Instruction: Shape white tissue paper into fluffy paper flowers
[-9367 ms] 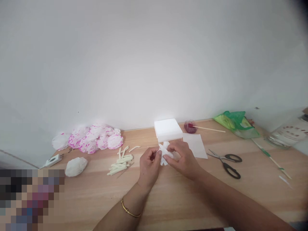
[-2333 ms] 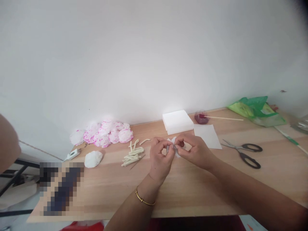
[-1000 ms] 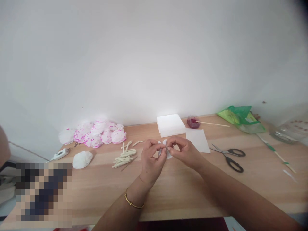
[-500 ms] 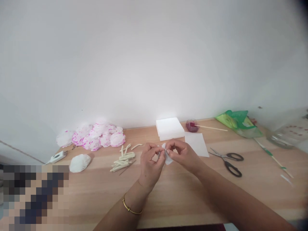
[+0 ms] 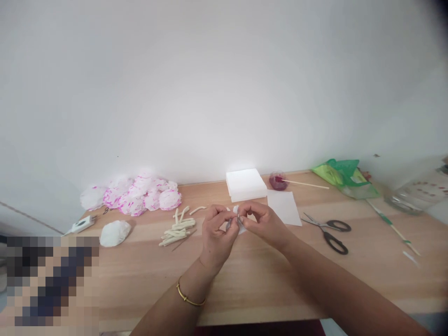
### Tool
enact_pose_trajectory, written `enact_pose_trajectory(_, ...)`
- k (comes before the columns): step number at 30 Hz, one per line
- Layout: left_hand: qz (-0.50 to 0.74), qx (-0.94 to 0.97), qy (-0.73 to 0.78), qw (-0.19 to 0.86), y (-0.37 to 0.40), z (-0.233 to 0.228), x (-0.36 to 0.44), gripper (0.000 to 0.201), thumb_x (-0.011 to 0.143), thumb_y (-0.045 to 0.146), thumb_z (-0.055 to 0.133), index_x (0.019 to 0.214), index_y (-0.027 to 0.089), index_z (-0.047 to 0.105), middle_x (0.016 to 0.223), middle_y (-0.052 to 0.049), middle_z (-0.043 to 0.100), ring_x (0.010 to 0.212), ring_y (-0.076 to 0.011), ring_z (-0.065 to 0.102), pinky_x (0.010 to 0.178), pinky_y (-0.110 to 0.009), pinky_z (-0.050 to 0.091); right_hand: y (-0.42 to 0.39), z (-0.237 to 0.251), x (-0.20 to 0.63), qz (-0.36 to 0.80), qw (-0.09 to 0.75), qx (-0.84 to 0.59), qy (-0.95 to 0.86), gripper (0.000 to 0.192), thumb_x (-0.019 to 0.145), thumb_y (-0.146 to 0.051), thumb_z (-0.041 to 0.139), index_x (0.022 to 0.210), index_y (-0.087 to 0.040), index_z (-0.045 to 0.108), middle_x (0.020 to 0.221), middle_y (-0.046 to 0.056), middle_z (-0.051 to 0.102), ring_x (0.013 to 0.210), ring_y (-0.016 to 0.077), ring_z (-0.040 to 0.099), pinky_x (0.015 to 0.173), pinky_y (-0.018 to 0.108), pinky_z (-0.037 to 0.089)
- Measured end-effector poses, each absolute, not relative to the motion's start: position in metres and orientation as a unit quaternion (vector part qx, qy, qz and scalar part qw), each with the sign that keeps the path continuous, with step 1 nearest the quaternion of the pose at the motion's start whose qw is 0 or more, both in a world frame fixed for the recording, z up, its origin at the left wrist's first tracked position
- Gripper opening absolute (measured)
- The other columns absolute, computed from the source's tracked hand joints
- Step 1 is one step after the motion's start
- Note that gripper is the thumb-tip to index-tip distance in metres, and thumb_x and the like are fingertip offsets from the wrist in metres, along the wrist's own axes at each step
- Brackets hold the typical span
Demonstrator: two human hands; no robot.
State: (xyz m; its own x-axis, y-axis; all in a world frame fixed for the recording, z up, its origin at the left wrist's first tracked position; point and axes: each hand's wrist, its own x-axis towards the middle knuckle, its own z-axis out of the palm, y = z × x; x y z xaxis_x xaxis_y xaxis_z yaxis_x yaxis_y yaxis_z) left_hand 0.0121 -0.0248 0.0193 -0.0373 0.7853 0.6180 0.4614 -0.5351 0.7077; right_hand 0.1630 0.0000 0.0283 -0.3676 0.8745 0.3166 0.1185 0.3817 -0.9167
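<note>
A whitish wall, brightest near the middle, backs a wood-grained table

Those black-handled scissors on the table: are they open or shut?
Open: the scissors lie with their handle loops spread apart and their blade tips parted.

Head-worn view, facing forward and down, near a wooden table

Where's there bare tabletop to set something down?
Bare wood lies between the left forearm and crumpled white bundle, and between the scissors and green-banded stick. It's crowded around the left hand and right hand: pale sticks to the left, paper stack and loose sheet beyond.
</note>
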Motion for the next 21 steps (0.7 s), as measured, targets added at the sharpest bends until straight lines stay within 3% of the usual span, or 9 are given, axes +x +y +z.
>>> enact_pose_trajectory(15, 0.548, 0.669, 0.468, 0.182, -0.0255, 0.0229, 0.0106, 0.011, 0.077, 0.012, 0.057, 0.071, 0.018, 0.064, 0.073, -0.001, 0.051, 0.071, -0.0125, 0.050, 0.064, -0.025, 0.041, -0.0008, 0.0298, 0.1642, 0.457, 0.420, -0.378, -0.687, 0.005, 0.076, -0.016, 0.052, 0.074, -0.019, 0.054, 0.072, -0.002, 0.052, 0.071, 0.0126, 0.047, 0.066, 0.026, 0.039)
enact_pose_trajectory(21, 0.550, 0.689, 0.453, 0.134, -0.0273, 0.0214, 0.0117, 0.011, 0.076, 0.011, 0.059, 0.074, 0.018, 0.067, 0.073, -0.002, 0.052, 0.072, -0.0127, 0.050, 0.063, -0.024, 0.041, 0.0006, 0.0287, 0.1620, 0.456, 0.417, -0.375, -0.691, 0.007, 0.075, -0.013, 0.052, 0.072, -0.019, 0.052, 0.072, -0.002, 0.052, 0.071, 0.0126, 0.048, 0.067, 0.026, 0.039)
